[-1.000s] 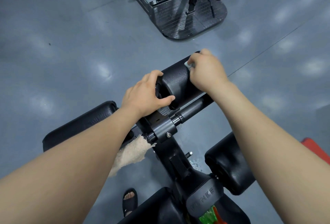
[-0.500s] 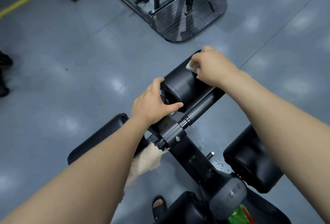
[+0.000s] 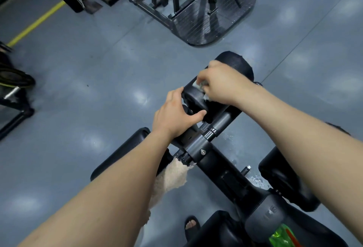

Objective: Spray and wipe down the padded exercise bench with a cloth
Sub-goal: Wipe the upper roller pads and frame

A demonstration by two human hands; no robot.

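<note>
right hand (image 3: 222,84) is gripping a small whitish cloth (image 3: 198,85), fingers (image 3: 203,77) curling round it and pressing it onto the top of the black roller pad (image 3: 236,63). The cloth is sitting near the pad's inner end, mostly hidden under those fingers, only scraps showing.

left hand (image 3: 173,118) is gripping that same inner end. Its fingers are wrapping over the far rim and the thumb (image 3: 197,115) is lying across the near face. It's just beside the cloth hand, not touching it.

The pad is sticking out on a dark bar from the centre post (image 3: 204,148). A second roller pad (image 3: 121,152) is running out the other side, under the left forearm. A beige rag (image 3: 172,176) is hanging beside the post, its top hidden behind that forearm. A lower pad (image 3: 282,183) is sitting to the right, partly behind the right forearm.

Water drops (image 3: 255,180) are glistening on the grey floor (image 3: 98,73) between post and lower pad. A green translucent thing (image 3: 280,236) is showing at the bottom edge; can't tell what it is. A sandalled foot (image 3: 191,225) is standing on the floor next to the frame. Another black machine (image 3: 206,14) is standing well apart, further out.
</note>
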